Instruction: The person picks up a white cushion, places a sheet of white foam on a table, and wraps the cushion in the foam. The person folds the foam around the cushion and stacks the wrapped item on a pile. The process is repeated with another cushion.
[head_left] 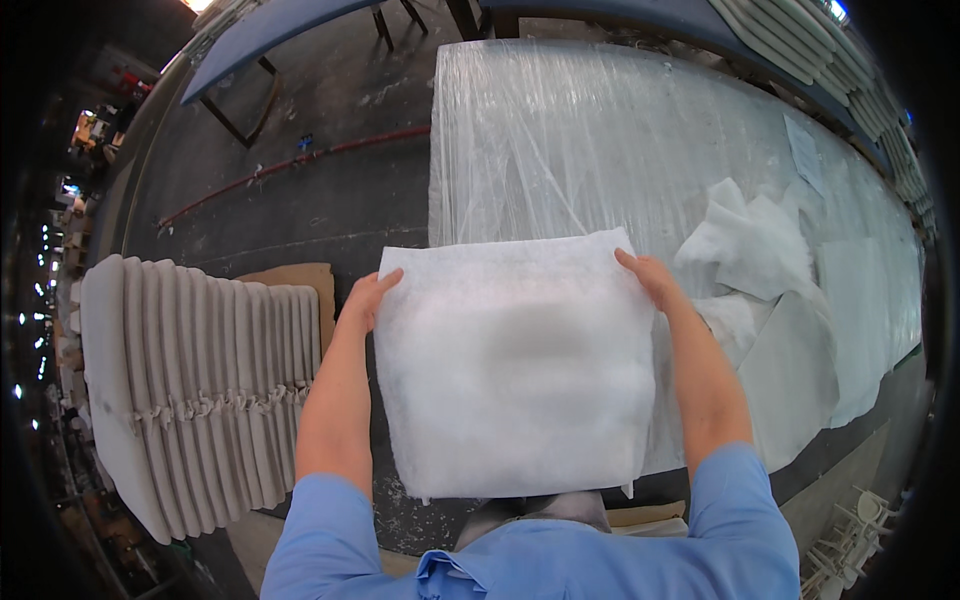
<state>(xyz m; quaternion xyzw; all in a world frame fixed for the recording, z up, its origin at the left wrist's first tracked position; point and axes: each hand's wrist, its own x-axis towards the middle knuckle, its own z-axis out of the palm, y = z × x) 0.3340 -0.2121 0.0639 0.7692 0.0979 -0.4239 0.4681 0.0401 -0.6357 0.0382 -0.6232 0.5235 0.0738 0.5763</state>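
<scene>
Between my two hands, in front of my body, I hold up a white padded panel [450, 400], roughly square, with a fuzzy batting-like face. My left hand [373, 297] grips its far left corner, the thumb on top and the fingers hidden beneath. At the far right corner my right hand [650, 277] has the same kind of hold, thumb above. The panel hangs tilted toward me, its near edge in front of my legs. Under and beyond it lies a large stack wrapped in clear plastic film [560, 130].
Many grey upholstered pads [200, 370] stand in a row at left, a piece of cardboard [310, 285] behind them. Crumpled white batting [750, 240] and grey cloth [795, 360] lie on the wrapped stack at right. A blue-topped table [265, 40] stands far left; white frames [850, 530] lie at lower right.
</scene>
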